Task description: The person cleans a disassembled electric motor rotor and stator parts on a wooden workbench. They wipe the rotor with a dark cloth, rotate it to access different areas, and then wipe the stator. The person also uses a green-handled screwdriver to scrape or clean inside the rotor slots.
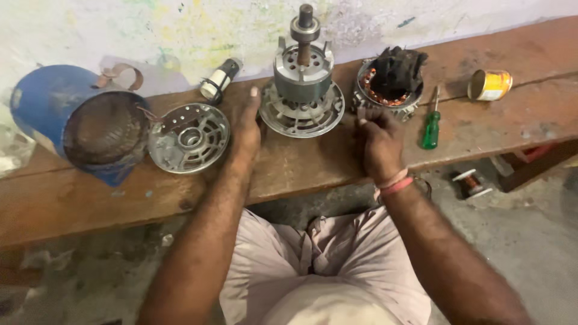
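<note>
1. Nearest: pale pink trousers (319, 271) at the bottom edge, both bare forearms reaching out from above them toward the wooden bench (301, 168).
2. Farther out, on the right: right hand (379, 144) curled loosely into a narrow fist, a pink band on its wrist, fingertips bunched at the near rim of the stator (391, 84); cannot tell whether anything is pinched between them.
3. On the left: left hand (245, 129) laid flat and open on the bench, fingers together and pointing away, holding nothing, its edge just beside the base of the motor rotor assembly (303, 84).
4. Between the two hands: motor rotor assembly standing upright on the bench, long axis vertical, shaft end pointing straight up toward the wall. Grey laminated drum with holes in its top face, dark rusty shaft carrying a ring-shaped bearing, all seated on a round slotted silver end plate.
5. Right of it: stator lying flat, copper windings visible inside a metal ring, charred black material heaped on top.
6. Further right: green-handled screwdriver (431, 129), tip pointing away; beyond it a yellow tin (489, 85) on its side.
7. Left side: loose slotted end cover (189, 137), then a blue motor housing (72, 123) tipped with its dark open mouth toward the camera.
8. Farthest back: white cylindrical capacitor (220, 79) against the wall.
</note>
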